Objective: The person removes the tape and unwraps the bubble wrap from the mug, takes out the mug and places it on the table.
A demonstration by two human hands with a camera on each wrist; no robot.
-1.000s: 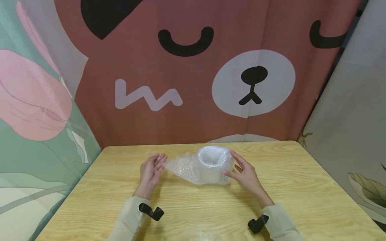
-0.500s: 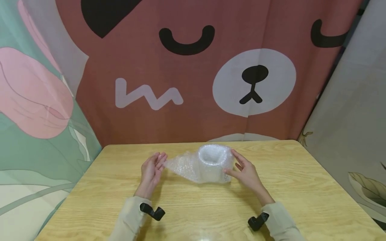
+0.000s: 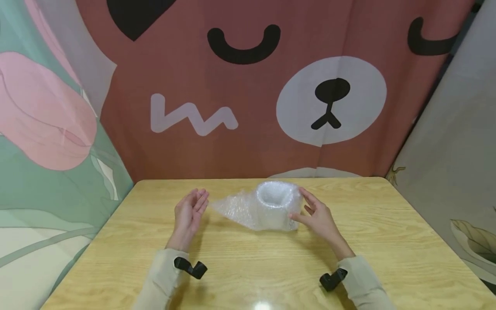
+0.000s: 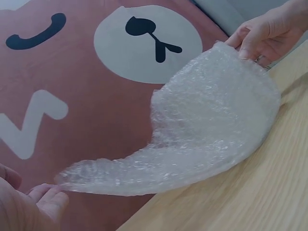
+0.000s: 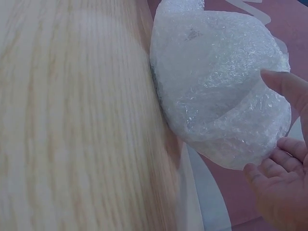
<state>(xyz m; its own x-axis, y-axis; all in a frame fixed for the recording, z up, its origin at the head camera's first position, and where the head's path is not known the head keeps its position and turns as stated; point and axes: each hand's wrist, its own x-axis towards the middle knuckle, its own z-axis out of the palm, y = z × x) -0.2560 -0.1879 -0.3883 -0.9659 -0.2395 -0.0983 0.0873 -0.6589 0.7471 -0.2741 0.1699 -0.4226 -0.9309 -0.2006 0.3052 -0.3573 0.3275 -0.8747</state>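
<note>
A roll of clear bubble wrap (image 3: 274, 211) stands on the table, its hollow core facing up. From its left side a loose flap (image 3: 236, 209) tapers to a point. The right hand (image 3: 318, 217) holds the roll's right side, thumb at the front and fingers behind. In the right wrist view that thumb (image 5: 284, 85) lies against the wrap. The left hand (image 3: 190, 215) is palm up with fingers extended, just left of the flap's tip. The left wrist view has its fingertips (image 4: 53, 199) right at the flap's end.
The wooden table (image 3: 240, 262) runs back to a brown curtain (image 3: 252, 155) printed with a bear's face. Patterned curtains hang left (image 3: 46, 193) and right (image 3: 445, 163). Each wrist wears a black camera mount (image 3: 190, 268).
The left hand has moved slightly left, opening a small gap from the flap's tip in the head view. The right hand keeps its hold on the roll. The head view has shifted slightly.
</note>
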